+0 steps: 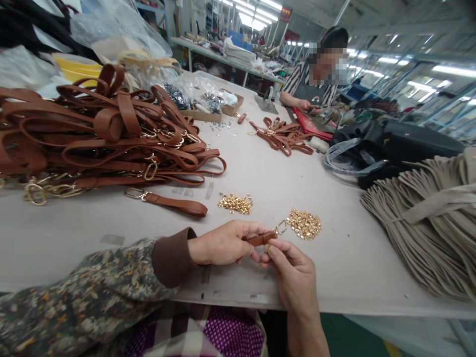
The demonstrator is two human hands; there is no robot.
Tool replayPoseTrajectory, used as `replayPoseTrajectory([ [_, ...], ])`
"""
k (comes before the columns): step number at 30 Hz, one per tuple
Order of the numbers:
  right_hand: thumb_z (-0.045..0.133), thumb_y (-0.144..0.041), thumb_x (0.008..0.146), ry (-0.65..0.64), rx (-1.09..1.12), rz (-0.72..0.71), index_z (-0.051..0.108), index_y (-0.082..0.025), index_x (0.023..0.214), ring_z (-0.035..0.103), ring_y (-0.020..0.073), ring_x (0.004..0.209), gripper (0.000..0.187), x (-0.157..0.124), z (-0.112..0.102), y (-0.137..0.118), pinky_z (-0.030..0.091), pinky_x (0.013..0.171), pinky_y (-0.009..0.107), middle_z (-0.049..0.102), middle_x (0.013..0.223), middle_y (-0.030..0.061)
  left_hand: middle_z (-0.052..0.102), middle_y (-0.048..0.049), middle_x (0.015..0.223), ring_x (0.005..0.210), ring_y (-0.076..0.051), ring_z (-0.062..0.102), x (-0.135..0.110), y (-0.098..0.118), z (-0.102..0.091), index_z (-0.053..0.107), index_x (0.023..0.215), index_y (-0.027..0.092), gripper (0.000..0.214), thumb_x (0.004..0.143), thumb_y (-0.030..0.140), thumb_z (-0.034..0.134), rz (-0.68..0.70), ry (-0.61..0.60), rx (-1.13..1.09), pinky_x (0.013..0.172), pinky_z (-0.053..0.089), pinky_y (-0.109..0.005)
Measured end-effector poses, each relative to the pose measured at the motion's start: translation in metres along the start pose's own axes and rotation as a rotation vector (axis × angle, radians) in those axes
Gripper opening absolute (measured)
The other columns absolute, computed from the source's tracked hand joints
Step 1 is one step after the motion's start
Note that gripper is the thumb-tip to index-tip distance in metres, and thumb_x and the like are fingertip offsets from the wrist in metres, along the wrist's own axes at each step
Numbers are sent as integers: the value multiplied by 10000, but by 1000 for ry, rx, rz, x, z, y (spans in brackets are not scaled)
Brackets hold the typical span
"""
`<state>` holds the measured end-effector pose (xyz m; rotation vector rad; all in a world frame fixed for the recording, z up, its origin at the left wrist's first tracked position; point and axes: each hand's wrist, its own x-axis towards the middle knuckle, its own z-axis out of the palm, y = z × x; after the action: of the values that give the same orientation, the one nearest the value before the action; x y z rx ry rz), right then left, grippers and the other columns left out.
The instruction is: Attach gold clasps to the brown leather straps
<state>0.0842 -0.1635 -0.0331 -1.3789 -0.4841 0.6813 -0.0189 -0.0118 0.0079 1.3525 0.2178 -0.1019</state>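
Observation:
My left hand (226,243) is closed around a short brown leather strap (263,239) near the table's front edge. A gold-coloured metal clasp (281,228) hangs from the strap's far end. Close against the strap, my right hand (295,267) pinches with thumb and forefinger; what lies between those fingertips is too small to make out. Just beyond my hands are two piles of small gold metal pieces, a left pile (236,204) and a right pile (304,224). Another looped brown wrist strap (174,204) with a gold clasp lies to the left.
A large heap of brown leather straps (111,134) fills the table's left side. Bundled beige strips (420,223) and a black bag (401,144) are at the right. Farther back lie more brown straps (284,135) and a cardboard box (206,116); a co-worker (316,74) sits there.

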Motion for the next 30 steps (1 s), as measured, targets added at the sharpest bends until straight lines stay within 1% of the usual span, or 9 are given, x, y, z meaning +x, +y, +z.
replayPoseTrajectory([
  [4, 773, -328, 771, -30, -35, -21, 736, -190, 857, 631, 124, 585, 167, -1, 0, 4, 534, 586, 245, 688, 640, 1, 699, -25, 907, 803, -143, 612, 0, -3, -1, 627, 1142, 168, 449, 707, 107, 535, 31, -20, 18, 520, 350, -177],
  [8, 781, -335, 756, 30, -3, -29, 730, -202, 853, 624, 113, 587, 172, -1, 0, 6, 523, 585, 229, 691, 654, -9, 703, -39, 962, 762, -137, 602, 0, -9, -4, 605, 1171, 183, 459, 731, 105, 501, 24, -30, 35, 503, 346, -180],
  [12, 782, -368, 742, 42, -115, 2, 735, -186, 854, 621, 118, 574, 219, -1, -2, 4, 519, 592, 238, 690, 636, 1, 701, -28, 960, 713, -122, 582, -1, -10, -3, 626, 1151, 178, 453, 721, 96, 509, 39, -30, 84, 492, 344, -175],
  [15, 769, -385, 747, 34, -187, -3, 732, -180, 855, 616, 124, 583, 235, -2, -2, 2, 510, 589, 241, 688, 640, 3, 699, -25, 1058, 852, -141, 612, -2, -9, 0, 651, 1128, 176, 472, 701, 55, 491, 98, -22, 74, 627, 449, -190],
  [18, 756, -392, 755, 34, -205, -44, 702, -182, 847, 618, 126, 599, 236, -5, 0, 1, 503, 587, 235, 692, 663, -1, 691, -18, 1135, 933, -150, 625, -2, -9, 2, 655, 1159, 186, 527, 704, 19, 445, 140, 12, 85, 760, 493, -229],
  [20, 741, -393, 770, 23, -202, -55, 665, -183, 822, 619, 124, 597, 229, -5, 1, 0, 501, 591, 231, 688, 655, -5, 701, -12, 1114, 912, -148, 636, -3, -8, 2, 657, 1177, 189, 541, 716, 10, 437, 140, 26, 140, 783, 500, -237],
  [22, 725, -393, 786, 5, -206, -50, 626, -184, 790, 616, 120, 590, 231, -5, 2, 0, 498, 596, 228, 682, 642, -8, 706, -9, 1113, 897, -144, 642, -4, -8, 1, 653, 1202, 193, 554, 728, 2, 438, 146, 13, 182, 805, 502, -242],
  [26, 707, -407, 802, 0, -229, -31, 573, -191, 775, 619, 124, 589, 256, -4, 2, 1, 489, 595, 230, 665, 630, -13, 686, -14, 1180, 941, -152, 636, -7, -9, 1, 632, 1244, 207, 567, 759, -3, 428, 200, -16, 224, 854, 507, -259],
  [30, 696, -409, 814, 22, -252, -44, 533, -203, 781, 616, 123, 588, 264, -5, 7, 4, 478, 583, 232, 636, 645, -32, 701, -9, 1087, 975, -159, 621, -7, -14, 1, 659, 1196, 215, 527, 775, 3, 423, 257, 16, 320, 898, 489, -270],
])
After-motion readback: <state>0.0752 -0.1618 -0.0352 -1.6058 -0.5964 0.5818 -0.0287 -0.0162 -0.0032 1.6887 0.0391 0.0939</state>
